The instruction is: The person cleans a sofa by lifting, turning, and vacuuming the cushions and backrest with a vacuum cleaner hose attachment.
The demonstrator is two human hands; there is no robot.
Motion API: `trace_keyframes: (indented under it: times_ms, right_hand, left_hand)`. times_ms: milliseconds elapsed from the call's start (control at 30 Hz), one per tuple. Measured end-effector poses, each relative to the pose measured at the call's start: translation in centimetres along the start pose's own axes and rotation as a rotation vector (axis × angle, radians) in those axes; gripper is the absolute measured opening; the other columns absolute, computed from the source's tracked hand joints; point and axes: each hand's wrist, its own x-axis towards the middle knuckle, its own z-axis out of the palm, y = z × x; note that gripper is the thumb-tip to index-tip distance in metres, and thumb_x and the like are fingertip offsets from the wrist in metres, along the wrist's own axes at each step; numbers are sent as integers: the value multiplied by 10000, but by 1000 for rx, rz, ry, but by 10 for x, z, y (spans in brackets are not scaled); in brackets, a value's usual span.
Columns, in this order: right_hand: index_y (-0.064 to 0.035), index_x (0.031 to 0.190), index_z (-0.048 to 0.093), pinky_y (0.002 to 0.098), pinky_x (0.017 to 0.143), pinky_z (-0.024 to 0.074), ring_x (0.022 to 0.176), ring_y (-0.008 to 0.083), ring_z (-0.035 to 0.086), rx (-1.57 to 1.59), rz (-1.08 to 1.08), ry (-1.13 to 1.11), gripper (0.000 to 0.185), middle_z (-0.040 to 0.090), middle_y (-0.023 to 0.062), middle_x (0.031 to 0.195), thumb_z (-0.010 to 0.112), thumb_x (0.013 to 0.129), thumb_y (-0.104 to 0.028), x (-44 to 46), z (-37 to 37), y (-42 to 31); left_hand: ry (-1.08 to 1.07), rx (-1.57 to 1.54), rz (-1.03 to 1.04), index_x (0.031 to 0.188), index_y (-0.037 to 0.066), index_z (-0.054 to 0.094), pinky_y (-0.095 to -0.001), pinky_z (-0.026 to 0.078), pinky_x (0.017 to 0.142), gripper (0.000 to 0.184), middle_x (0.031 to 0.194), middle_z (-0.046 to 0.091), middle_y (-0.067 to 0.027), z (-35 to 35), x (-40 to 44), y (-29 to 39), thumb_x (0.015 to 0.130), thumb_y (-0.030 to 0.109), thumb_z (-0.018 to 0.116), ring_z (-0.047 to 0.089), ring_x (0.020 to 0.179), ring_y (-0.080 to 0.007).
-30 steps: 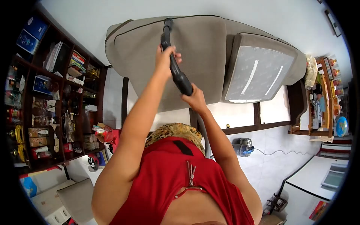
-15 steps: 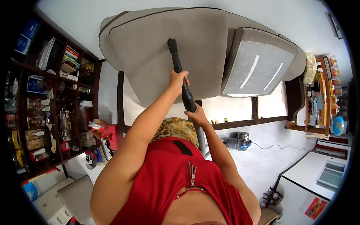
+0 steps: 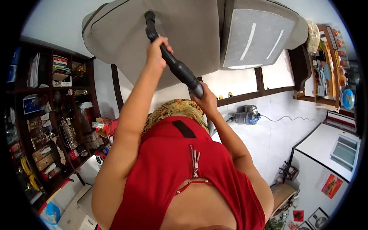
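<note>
A black vacuum cleaner wand (image 3: 178, 69) slants across the middle of the view. My left hand (image 3: 158, 51) is wrapped round its upper part, close to the nozzle end. Lower down, my right hand (image 3: 207, 100) grips the wand's thicker rear end. The nozzle tip meets the broad grey-brown cushion (image 3: 188, 34), which is propped upright; whether it presses in I cannot tell. To the right, the canister vacuum cleaner (image 3: 247, 115) rests on the pale floor, its hose partly hidden behind my right arm.
A second cushion (image 3: 255, 40) with a pale underside leans at the right. Below runs a dark wooden sofa frame (image 3: 264, 93). A crowded shelf unit (image 3: 53, 94) stands at left, a wooden rack (image 3: 331, 73) at right. A thin cord (image 3: 285, 119) trails over the floor.
Both hands and the wand have shifted up the view, and the wand slants more to the left. The nozzle has moved to a higher spot on the cushion. The view has tilted a little.
</note>
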Motion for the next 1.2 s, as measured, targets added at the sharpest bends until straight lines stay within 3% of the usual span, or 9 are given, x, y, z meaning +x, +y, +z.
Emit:
trace_keyframes:
  times_ms: [67,167,467,533,733,800,967,1033,1200]
  right_hand:
    - [-101,1188,551,482,727,528,836,411,677,-12,7,-52,517,691,203,890,795,764,-267,18,3,-11]
    - [-49,1107,579,482,705,515,794,429,666,17,-10,-143,443,671,227,807,776,753,-229,45,1,-31]
    - [-53,1140,552,516,725,526,811,452,663,-4,45,-325,537,674,260,840,780,707,-273,30,51,30]
    - [-48,1138,547,515,723,526,814,460,661,-25,65,-364,542,671,268,838,788,709,-275,14,48,44]
    - [-33,1128,521,520,735,507,880,476,651,-16,160,-465,562,669,288,891,806,736,-318,-27,38,69]
    - [-36,1259,493,489,772,526,902,448,678,-30,153,-434,711,685,260,949,828,751,-403,-32,34,70]
    - [-53,1380,440,440,857,531,1003,404,682,235,-33,-183,785,680,240,1088,833,777,-364,9,19,-6]
    - [-45,1347,457,429,818,535,953,399,691,164,-96,-47,732,688,227,1054,824,790,-345,40,22,-36]
    - [-43,1264,507,444,745,534,859,399,695,57,-176,35,636,692,230,989,798,808,-379,117,20,-106]
  left_hand:
    - [-29,28,3,831,104,485,-336,457,562,178,668,503,-24,1,12,19,799,60,655,512,553,-165]
    - [21,57,45,799,74,510,-344,473,572,149,677,514,-34,-5,30,43,797,55,658,526,564,-173]
    - [110,248,127,796,83,483,-357,471,448,177,631,517,-55,-33,30,-11,782,68,659,536,468,-193]
    - [144,210,64,899,53,455,-368,463,410,250,622,501,-69,-47,27,-33,732,39,641,513,418,-205]
    - [220,183,-13,857,56,462,-373,465,440,185,646,500,-65,-57,-2,-77,784,40,631,516,448,-202]
    - [246,142,-51,889,56,450,-367,459,416,219,632,483,-66,-56,-4,-81,766,27,629,513,441,-201]
    - [144,116,52,857,56,461,-363,453,409,193,632,485,-54,-4,-20,-33,769,23,630,502,431,-191]
    - [28,139,163,828,55,522,-351,450,442,127,607,519,-52,13,-11,5,797,70,644,528,459,-187]
    - [-17,47,111,792,40,552,-350,486,462,134,642,537,-58,26,58,92,797,45,685,536,485,-177]
